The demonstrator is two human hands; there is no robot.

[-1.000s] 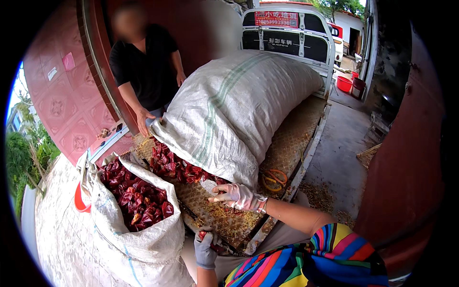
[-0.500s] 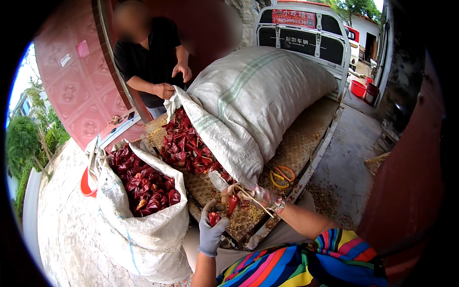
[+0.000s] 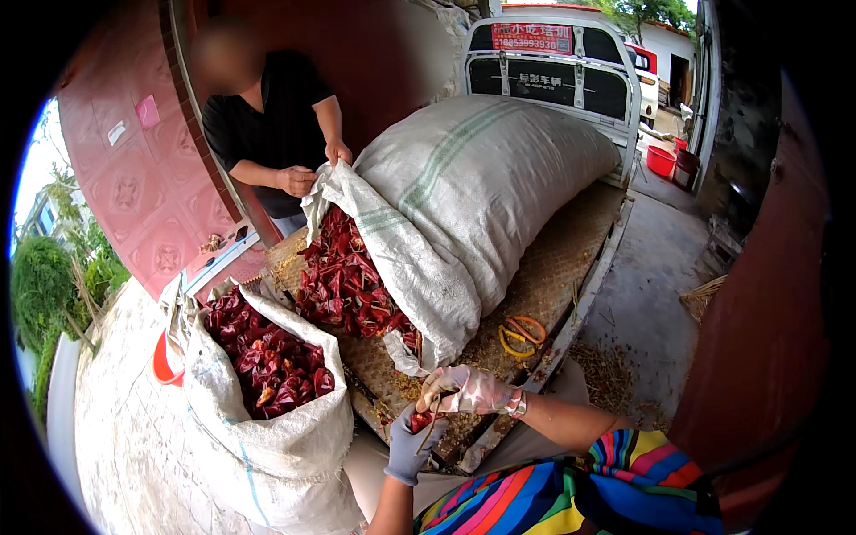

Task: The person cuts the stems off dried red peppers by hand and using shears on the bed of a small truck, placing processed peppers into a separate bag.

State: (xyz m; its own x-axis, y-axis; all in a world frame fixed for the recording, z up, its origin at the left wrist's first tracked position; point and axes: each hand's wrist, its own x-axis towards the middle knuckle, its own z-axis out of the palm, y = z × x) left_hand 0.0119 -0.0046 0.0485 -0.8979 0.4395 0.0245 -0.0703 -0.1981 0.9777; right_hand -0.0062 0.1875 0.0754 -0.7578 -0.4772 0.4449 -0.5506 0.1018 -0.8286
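- Left hand: grey-gloved, raised from the lower edge; fingers are curled up around a dried red chili, which is held at the near edge of the counter.
- Right hand: clear-gloved, laid over the left; fingers are bent down onto the same chili and its pale stem. Whether they are clamped on it cannot be told.
- Large sack: lies on its side on the woven counter top, mouth open; chilies are spilled from it in a heap.
- Second sack: stands upright just left of the hands, partly filled with chilies.
- Scissors: orange-handled, lie on the counter beside the large sack, apart from both hands.
- Co-worker's hands: hold the large sack's mouth at the far side.
- Risks, as judged: the chili could slip from gloved fingers and drop past the counter edge; the stem could snap short under a hard pull; the heap could slide toward the edge if the sack mouth is lifted further.
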